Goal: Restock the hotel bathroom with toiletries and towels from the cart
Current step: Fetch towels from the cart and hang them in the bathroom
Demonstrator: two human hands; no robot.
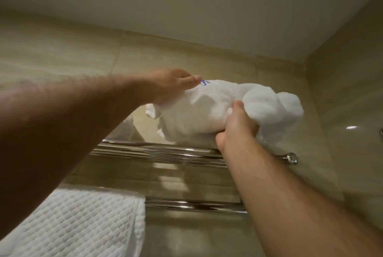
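The soft, light towel (pixel 207 109) sags at centre frame, just above the chrome rack (pixel 161 151). The right grip (pixel 236 126) clasps it from beneath, and the left grip (pixel 172 85) lies flat-fingered on top. Supporting its middle should stop it flopping.

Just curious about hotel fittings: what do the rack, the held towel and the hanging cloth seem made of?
Rack: polished metal, likely chrome; mirror-like reflections. Held towel: fluffy white terry, probably cotton. Hanging cloth: white fabric, raised diamond weave.
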